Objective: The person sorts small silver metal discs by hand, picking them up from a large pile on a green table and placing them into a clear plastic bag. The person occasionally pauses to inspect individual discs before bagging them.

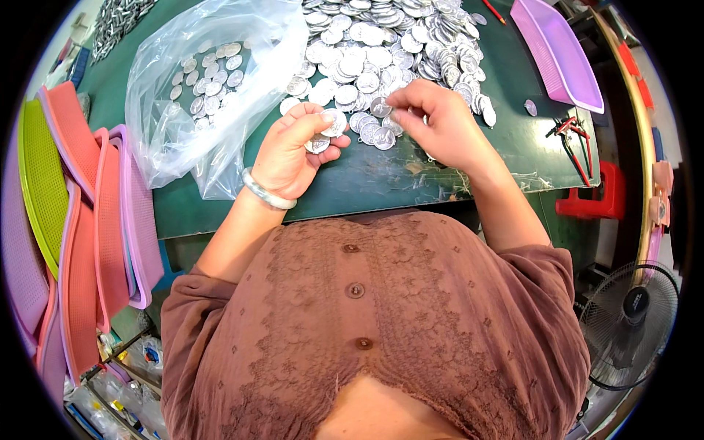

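Round silver-coloured metal discs, like medals with small loops, form a big pile (378, 55) at the far middle of a green table (293, 214). My left hand (286, 150), with a pale bangle on its wrist, is closed around a few of these discs (336, 123) near the pile's front edge. To its right, my right hand (447, 128) pinches at the near edge of the pile. One disc (380, 107) is at its thumb and fingertip. Several loose discs (383, 138) lie on the table between my hands.
A clear plastic bag (158, 139) with several discs in it lies at the left. Stacked pink, purple and green baskets (77, 235) stand beside the table. At the right are a purple basket (561, 62), red-handled pliers (576, 143), a red stool (605, 194) and a fan (631, 323).
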`<state>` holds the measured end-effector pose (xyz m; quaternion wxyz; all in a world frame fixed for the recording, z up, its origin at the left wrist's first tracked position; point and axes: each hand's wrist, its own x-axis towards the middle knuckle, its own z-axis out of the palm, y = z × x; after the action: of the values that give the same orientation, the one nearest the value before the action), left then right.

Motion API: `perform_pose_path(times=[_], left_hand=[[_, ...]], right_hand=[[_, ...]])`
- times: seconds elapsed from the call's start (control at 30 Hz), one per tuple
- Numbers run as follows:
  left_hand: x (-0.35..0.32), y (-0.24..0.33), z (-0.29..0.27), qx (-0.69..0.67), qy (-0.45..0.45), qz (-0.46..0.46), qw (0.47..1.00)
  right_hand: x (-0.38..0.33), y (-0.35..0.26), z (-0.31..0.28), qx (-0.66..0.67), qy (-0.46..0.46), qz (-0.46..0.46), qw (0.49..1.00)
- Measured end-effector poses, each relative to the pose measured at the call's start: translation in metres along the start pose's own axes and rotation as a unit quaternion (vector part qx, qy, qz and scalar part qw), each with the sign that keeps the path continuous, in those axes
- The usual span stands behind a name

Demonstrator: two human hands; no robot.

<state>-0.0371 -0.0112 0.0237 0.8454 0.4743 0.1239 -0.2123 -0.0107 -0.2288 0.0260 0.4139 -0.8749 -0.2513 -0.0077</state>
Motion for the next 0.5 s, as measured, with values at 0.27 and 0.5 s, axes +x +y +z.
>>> perform_pose_path(times=[0.27,0.5], left_hand=[[-0.003,-0.004,0.004,0.008,0.006,-0.009,1.000],[-0.001,-0.013,0.002,0.081,-0.055,-0.062,0.993]], right_hand=[[-0.016,0.001,0.012,-0.200,-0.021,-0.085,0.976],[-0.011,-0.004,0.011,0.126,-0.047,0.126,0.983]])
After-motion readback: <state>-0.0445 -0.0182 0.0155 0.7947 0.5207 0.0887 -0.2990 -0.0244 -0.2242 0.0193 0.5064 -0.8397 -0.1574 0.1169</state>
